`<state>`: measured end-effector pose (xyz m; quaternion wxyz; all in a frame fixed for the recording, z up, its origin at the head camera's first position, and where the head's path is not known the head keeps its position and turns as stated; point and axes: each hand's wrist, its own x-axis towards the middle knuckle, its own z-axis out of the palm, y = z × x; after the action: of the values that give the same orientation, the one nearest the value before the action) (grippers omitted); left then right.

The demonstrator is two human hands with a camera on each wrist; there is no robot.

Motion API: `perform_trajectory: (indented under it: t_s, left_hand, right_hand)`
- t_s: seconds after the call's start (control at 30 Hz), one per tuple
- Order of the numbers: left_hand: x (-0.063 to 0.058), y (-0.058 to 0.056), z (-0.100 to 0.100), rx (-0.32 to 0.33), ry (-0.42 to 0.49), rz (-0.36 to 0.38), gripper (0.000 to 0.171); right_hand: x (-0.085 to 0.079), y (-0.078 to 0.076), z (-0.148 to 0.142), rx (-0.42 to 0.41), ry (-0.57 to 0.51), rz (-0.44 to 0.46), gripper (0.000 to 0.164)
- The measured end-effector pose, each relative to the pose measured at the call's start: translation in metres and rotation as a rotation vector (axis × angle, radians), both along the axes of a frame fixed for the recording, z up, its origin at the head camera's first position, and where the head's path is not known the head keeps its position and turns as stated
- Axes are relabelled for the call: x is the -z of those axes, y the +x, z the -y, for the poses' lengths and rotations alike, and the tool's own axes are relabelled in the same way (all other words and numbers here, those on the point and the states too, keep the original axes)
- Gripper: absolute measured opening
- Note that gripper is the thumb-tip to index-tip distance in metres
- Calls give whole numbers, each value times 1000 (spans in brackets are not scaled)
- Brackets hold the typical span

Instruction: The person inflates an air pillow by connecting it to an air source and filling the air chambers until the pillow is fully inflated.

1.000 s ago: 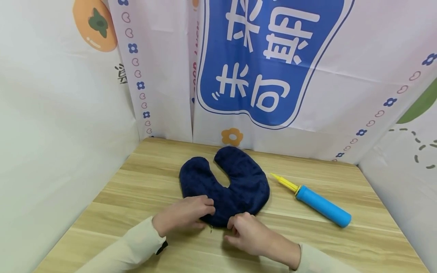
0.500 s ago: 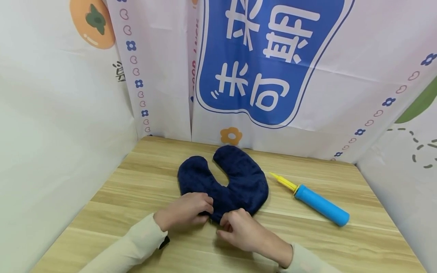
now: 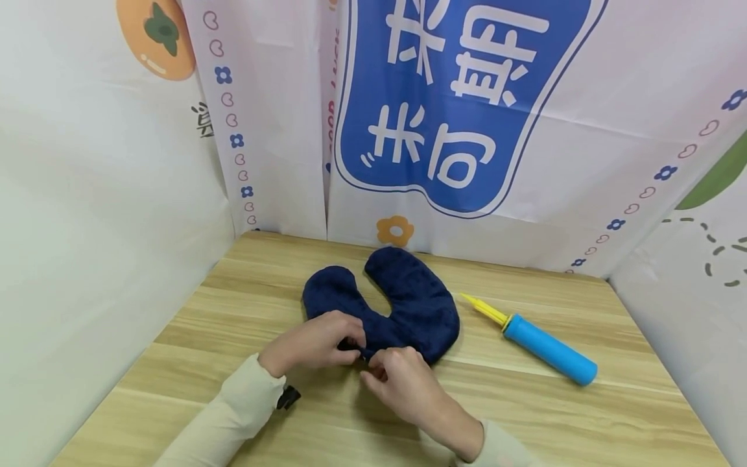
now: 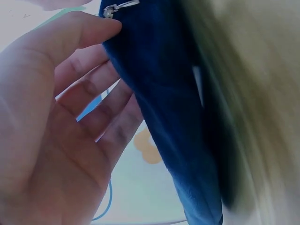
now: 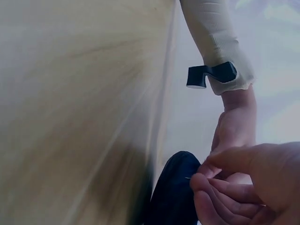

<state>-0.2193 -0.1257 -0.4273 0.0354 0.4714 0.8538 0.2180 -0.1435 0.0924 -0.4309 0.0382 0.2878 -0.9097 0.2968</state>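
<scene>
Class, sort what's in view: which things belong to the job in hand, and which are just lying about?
In the job:
pillow
zip pull at its edge
left hand, gripping that edge
right hand, at that edge

Apparently just lying about:
pump, apart from both hands

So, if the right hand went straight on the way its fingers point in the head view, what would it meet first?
Most likely the near edge of the navy pillow, right by the right hand, with the left hand roughly in line just beyond; exact depth there is hard to judge.
</scene>
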Motion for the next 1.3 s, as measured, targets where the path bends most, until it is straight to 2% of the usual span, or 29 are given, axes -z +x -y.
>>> perform_trajectory:
  t_s: [0.2, 0.33, 0.63, 0.73, 0.87, 1.03, 1.17, 1.3]
  left_hand:
    - [-3, -2, 0, 24, 6, 33, 10]
    - [-3, -2, 1, 37, 7, 61, 11]
    - [-5, -1, 0, 66, 9, 104, 12]
    - [-5, 0, -2, 66, 20, 96, 10]
    - [-3, 3, -6, 35, 20, 28, 2]
    - [-5, 9, -11, -12, -30, -131, 11]
    - [-5, 12, -12, -17, -42, -256, 13]
    - [-4, 14, -10, 0, -47, -304, 12]
  right_hand:
    - [9, 1, 5, 72, 35, -135, 10]
    - [11, -3, 6, 104, 32, -179, 11]
    - [11, -8, 8, 148, 46, -132, 13]
    - [12, -10, 7, 150, 47, -117, 11]
    - [10, -12, 4, 132, 25, -91, 11]
    - [2, -15, -1, 108, -18, -42, 9]
    - [-4, -15, -4, 101, -44, 3, 9]
    - [-7, -13, -6, 92, -44, 60, 9]
